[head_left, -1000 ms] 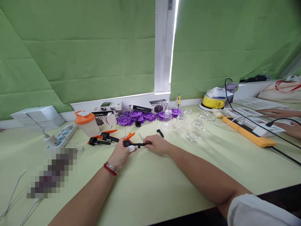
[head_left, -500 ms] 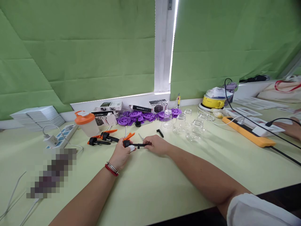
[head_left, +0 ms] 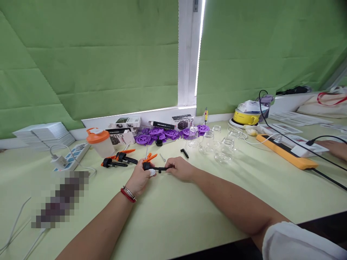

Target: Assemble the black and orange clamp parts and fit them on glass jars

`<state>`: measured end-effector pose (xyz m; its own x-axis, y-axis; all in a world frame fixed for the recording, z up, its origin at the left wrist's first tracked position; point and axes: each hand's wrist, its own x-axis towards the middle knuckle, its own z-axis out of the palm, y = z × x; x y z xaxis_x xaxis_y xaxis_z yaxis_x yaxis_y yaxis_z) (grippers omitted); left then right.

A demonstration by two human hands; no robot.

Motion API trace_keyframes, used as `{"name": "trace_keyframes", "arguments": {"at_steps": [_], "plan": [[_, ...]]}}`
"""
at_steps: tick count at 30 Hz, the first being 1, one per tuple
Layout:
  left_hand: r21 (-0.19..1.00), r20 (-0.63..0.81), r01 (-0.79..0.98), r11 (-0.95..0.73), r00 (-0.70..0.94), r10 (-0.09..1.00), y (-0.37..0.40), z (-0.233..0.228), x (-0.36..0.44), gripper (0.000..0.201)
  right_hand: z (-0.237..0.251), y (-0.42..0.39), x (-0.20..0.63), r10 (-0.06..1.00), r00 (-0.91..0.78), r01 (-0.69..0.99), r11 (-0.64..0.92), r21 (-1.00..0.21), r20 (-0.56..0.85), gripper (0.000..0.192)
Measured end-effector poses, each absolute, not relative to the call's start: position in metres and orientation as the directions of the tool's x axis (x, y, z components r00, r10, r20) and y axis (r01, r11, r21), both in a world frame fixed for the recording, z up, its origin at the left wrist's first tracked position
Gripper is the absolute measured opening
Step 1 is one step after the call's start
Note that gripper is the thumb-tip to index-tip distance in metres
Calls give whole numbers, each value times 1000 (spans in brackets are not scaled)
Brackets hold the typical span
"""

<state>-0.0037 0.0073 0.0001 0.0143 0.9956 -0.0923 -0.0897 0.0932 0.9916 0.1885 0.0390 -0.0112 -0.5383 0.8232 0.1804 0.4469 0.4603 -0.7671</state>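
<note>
A small black clamp with an orange lever (head_left: 151, 164) is held over the pale green table (head_left: 176, 213) between both hands. My left hand (head_left: 139, 177), with a white wrap on one finger and a red band at the wrist, grips its orange-and-black head. My right hand (head_left: 181, 168) pinches the far end of its black bar. Two more orange and black clamps (head_left: 118, 159) lie just to the left on the table. A short black piece (head_left: 184, 153) and a thin metal pin (head_left: 162, 157) lie just beyond my hands.
Purple plastic wheels (head_left: 162, 133) and small boxes (head_left: 127, 122) line the wall behind. Several clear glass jars (head_left: 217, 144) stand to the right, an orange-lidded shaker (head_left: 99, 141) and a power strip (head_left: 71, 156) to the left. Another person's hand (head_left: 334, 148) rests by a yellow power strip (head_left: 287, 154) at far right.
My hands and the clamp have barely shifted. The other person's far hand at the right edge has withdrawn out of view.
</note>
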Motion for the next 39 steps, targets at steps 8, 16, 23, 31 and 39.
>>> {"name": "trace_keyframes", "arguments": {"at_steps": [8, 16, 23, 31, 39], "plan": [[990, -95, -100, 102, 77, 992, 7, 0, -6, 48, -16, 40, 187, 851, -491, 441, 427, -790, 186, 8], [985, -117, -111, 129, 110, 987, 5, 3, -5, 56, -21, 36, 181, 874, -476, 415, 318, -852, 95, 8], [985, -138, -95, 147, 96, 986, 3, 6, -3, 69, -18, 27, 179, 830, -513, 463, 484, -742, 220, 7], [972, -96, -193, 136, 202, 975, -1, 4, 0, 70, -1, 11, 174, 691, -641, 357, 654, -667, 334, 33], [958, -60, -272, 86, 105, 993, -3, 3, 2, 74, -7, 16, 172, 720, -643, 341, 575, -744, 261, 40]]}}
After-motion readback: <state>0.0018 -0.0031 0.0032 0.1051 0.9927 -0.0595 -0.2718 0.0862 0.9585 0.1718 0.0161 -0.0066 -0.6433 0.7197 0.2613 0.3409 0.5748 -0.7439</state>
